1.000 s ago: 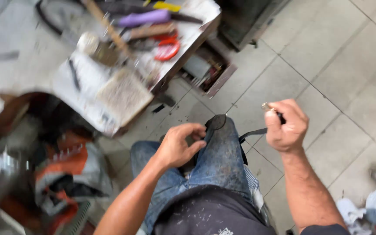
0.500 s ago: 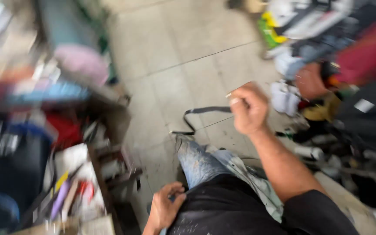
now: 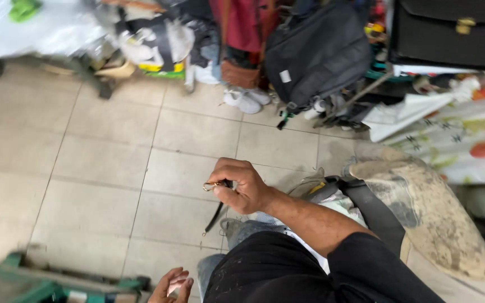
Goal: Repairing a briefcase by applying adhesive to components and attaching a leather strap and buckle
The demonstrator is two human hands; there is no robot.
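Note:
My right hand is raised over the tiled floor, pinching a small gold-coloured metal clasp between thumb and fingers. From that hand a thin black strap hangs down towards my knee. My left hand sits low at the bottom edge, fingers apart and holding nothing, partly cut off by the frame. My jeans and black shirt fill the lower middle.
To my right is a worn, dusty tan bag or cushion with a wide black strap across it. A black backpack, white shoes, a black case and floral cloth line the far side. A green frame blurs at bottom left.
The view has swung away from the cluttered workbench to the floor and bags. My right hand keeps hold of the strap's clasp; my left hand has left my knee and opened.

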